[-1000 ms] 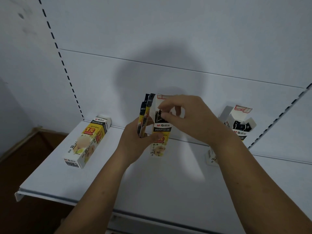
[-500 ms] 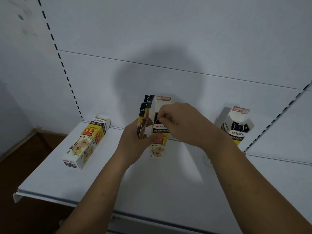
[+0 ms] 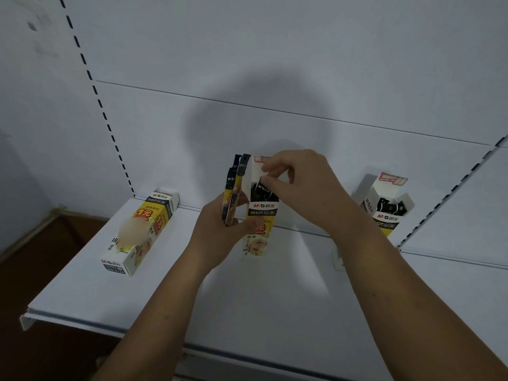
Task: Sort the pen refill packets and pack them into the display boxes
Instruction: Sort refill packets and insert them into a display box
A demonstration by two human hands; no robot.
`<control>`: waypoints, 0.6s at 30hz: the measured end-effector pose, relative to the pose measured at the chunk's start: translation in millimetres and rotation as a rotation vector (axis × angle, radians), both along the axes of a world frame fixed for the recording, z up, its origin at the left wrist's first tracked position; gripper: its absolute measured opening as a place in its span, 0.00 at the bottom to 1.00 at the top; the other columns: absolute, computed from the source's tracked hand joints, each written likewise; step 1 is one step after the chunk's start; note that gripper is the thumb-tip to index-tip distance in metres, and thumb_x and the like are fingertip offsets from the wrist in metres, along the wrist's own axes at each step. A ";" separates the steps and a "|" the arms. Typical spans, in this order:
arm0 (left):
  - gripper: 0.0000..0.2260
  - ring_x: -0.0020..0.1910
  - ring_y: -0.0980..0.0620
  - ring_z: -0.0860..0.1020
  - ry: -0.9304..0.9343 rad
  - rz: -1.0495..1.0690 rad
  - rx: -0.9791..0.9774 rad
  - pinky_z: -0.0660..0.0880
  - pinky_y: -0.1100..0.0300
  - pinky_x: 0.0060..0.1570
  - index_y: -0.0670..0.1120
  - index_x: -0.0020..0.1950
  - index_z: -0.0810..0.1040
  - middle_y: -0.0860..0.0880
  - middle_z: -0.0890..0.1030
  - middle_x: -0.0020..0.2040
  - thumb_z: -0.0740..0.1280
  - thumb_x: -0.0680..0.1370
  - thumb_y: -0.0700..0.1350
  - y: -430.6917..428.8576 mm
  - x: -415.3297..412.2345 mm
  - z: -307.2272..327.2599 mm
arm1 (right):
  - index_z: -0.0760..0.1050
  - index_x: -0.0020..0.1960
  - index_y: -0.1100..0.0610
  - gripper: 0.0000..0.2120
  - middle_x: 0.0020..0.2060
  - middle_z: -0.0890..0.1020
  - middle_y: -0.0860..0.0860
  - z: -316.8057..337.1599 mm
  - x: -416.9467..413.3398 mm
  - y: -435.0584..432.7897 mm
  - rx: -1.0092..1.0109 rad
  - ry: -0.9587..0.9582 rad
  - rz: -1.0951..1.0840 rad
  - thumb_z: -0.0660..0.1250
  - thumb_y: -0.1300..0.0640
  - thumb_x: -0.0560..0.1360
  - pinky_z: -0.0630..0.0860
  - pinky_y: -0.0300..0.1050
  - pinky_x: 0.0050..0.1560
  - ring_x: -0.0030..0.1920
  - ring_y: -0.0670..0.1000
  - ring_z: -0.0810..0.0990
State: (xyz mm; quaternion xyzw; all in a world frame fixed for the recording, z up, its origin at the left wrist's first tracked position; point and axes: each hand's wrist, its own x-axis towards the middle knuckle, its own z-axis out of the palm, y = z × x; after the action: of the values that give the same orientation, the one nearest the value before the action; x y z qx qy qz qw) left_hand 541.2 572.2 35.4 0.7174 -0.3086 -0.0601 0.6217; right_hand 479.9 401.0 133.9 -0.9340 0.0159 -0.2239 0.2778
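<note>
1. Two fingers (image 3: 270,182) of the right hand (image 3: 299,188), thumb and forefinger, pinch the black top of a refill packet (image 3: 261,189) at the mouth of the middle display box (image 3: 258,215).
2. The left hand (image 3: 217,237), at 9 o'clock of that box, grips a few spare packets (image 3: 233,188) upright, its thumb pressing the box front.
3. The step looks like seating one packet. Next it likely needs a straight push down, then a spare fed in.
4. On the shelf (image 3: 275,298), a closed box (image 3: 140,232) lies at 9 o'clock and an open box (image 3: 384,204) stands at 3 o'clock.
</note>
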 end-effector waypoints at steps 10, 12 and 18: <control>0.12 0.36 0.67 0.79 0.021 0.041 0.022 0.73 0.73 0.34 0.58 0.53 0.79 0.65 0.83 0.40 0.77 0.77 0.44 0.1 2.3 0.5 | 0.86 0.53 0.50 0.07 0.46 0.87 0.46 0.8 6.8 7.0 -0.229 0.224 -0.007 0.69 0.54 0.80 0.81 0.47 0.56 0.45 0.45 0.84; 0.11 0.37 0.67 0.79 0.023 0.031 0.017 0.73 0.72 0.34 0.56 0.55 0.80 0.64 0.84 0.42 0.77 0.76 0.44 0.1 3.4 0.4 | 0.86 0.54 0.51 0.08 0.46 0.87 0.45 5.1 3.8 6.5 -0.172 0.171 0.007 0.68 0.55 0.81 0.79 0.47 0.58 0.47 0.45 0.84; 0.12 0.32 0.63 0.78 0.019 0.030 0.034 0.74 0.70 0.35 0.57 0.55 0.80 0.65 0.84 0.42 0.77 0.77 0.45 -1.4 5.2 -0.4 | 0.83 0.56 0.48 0.14 0.49 0.85 0.45 0.3 1.5 11.7 -0.372 0.248 0.006 0.58 0.53 0.86 0.66 0.56 0.64 0.51 0.49 0.78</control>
State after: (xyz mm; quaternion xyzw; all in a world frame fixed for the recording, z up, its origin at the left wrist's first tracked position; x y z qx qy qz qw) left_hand 546.5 570.8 35.0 0.7319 -0.2908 -0.0630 0.6130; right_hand 481.4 412.7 134.1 -0.9896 0.0056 -0.1056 0.0971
